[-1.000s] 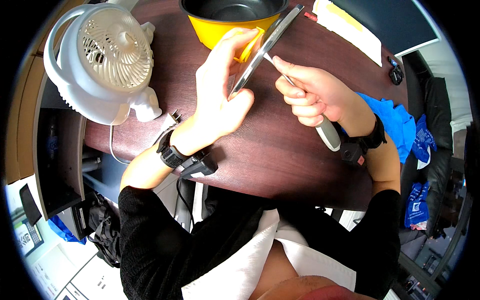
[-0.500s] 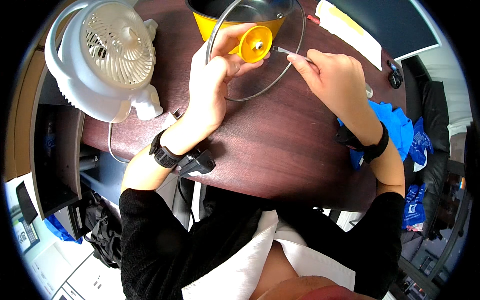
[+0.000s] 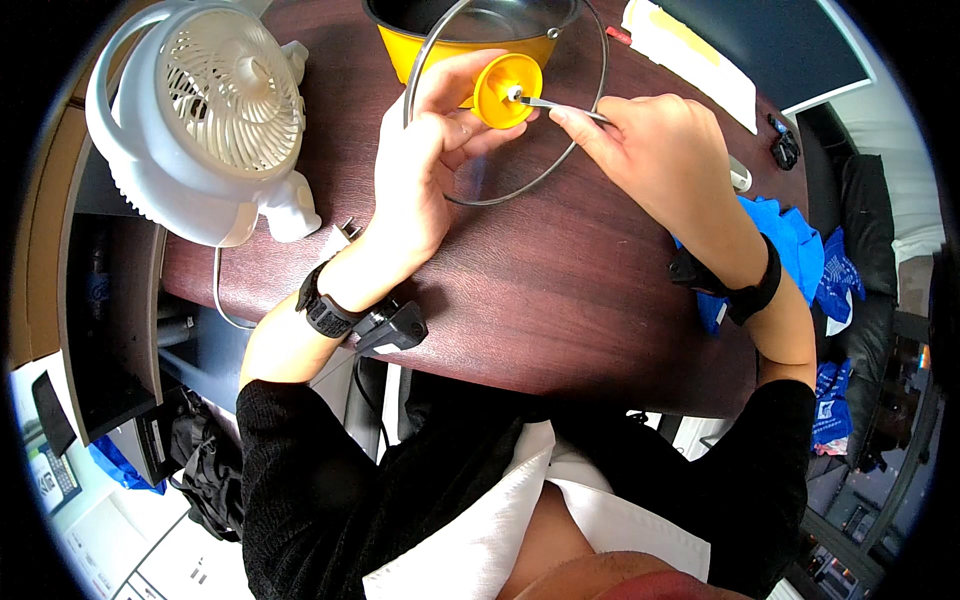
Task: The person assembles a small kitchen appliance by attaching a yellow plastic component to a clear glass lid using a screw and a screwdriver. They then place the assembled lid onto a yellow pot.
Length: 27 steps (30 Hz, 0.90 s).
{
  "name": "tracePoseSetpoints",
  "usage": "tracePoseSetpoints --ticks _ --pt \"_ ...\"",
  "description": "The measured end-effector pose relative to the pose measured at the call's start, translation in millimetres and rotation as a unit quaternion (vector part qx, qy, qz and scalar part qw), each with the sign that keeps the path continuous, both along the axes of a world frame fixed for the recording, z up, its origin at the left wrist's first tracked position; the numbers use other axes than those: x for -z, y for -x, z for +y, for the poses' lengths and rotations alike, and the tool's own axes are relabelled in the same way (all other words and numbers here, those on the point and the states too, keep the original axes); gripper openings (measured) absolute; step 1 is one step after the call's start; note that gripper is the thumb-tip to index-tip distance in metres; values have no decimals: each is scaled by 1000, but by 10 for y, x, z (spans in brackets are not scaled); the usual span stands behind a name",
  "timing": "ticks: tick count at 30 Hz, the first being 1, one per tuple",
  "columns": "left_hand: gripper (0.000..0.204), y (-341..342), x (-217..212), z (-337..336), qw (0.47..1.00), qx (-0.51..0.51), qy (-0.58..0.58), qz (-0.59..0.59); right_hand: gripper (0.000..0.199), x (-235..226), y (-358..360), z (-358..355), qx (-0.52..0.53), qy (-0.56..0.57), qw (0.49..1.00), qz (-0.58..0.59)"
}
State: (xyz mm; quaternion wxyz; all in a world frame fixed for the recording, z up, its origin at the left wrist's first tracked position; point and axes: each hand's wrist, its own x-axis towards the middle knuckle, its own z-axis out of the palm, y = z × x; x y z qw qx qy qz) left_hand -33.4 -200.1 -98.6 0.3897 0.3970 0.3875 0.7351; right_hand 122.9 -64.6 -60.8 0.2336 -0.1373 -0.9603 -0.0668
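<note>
yellow-and-white flat package [image 3: 690, 60] at the desk's [image 3: 560, 290] far right edge. yellow pot [image 3: 470, 30] at the far edge, its dark inside showing nothing that can be made out. glass lid [image 3: 560, 150] held tilted above the desk just in front of the pot. left hand [image 3: 420, 170]: fingers curled shut around the lid's yellow knob [image 3: 507, 90]. right hand [image 3: 660, 150]: fingertips pinched together on a screwdriver [image 3: 555, 103], tip at the knob's centre. white fan [image 3: 215, 120] at the far left corner.
</note>
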Motion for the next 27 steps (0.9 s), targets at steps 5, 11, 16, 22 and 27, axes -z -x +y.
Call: tracePoseSetpoints --ticks 5,11,16,22,27 --pt "62 1 15 -12 1000 1 10 19 50 -22 15 -70 11 30 999 -7" --pt "63 23 29 5 1000 10 -8 -2 51 -7 4 -47 20 75 997 -9" --pt "62 8 30 -2 999 -9 12 48 51 40 19 -44 5 99 995 -8" --pt "53 -46 29 -6 1000 -8 -11 -3 51 -12 -20 -62 13 128 992 -1" --pt "52 -29 27 -8 1000 -7 -19 1 51 1 -43 -63 22 148 989 -9"
